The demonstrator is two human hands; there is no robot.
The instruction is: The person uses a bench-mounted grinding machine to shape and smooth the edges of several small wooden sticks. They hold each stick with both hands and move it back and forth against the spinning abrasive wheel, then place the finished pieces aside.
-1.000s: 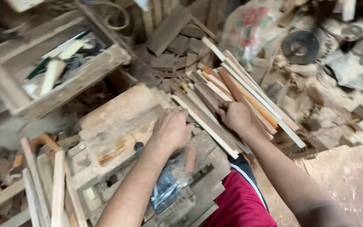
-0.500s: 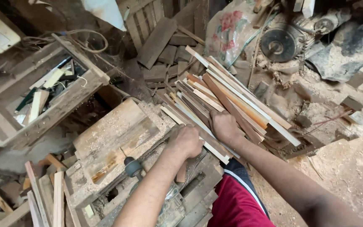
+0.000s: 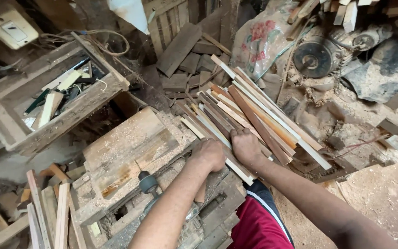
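A bundle of thin wooden strips (image 3: 249, 120) lies fanned across the middle of the scene, its near ends by the person's body and its far ends pointing up and left toward a heap of dark offcuts (image 3: 185, 64). Both hands are on those near ends. The right hand (image 3: 245, 145) is curled down over them, and the left hand (image 3: 210, 154) is closed just beside it on the left — whether it truly grips a strip or only presses cannot be told.

As a judgement, the strips are gathered but not squared: their ends sit staggered and the pile has not been lifted.

To the left sits a sawdust-covered wooden block (image 3: 125, 152), with an open wooden box (image 3: 47, 108) of odds and ends beyond it. A motor with a pulley (image 3: 312, 57) stands far right, and the floor (image 3: 383, 193) is deep in sawdust — a cluttered woodshop.
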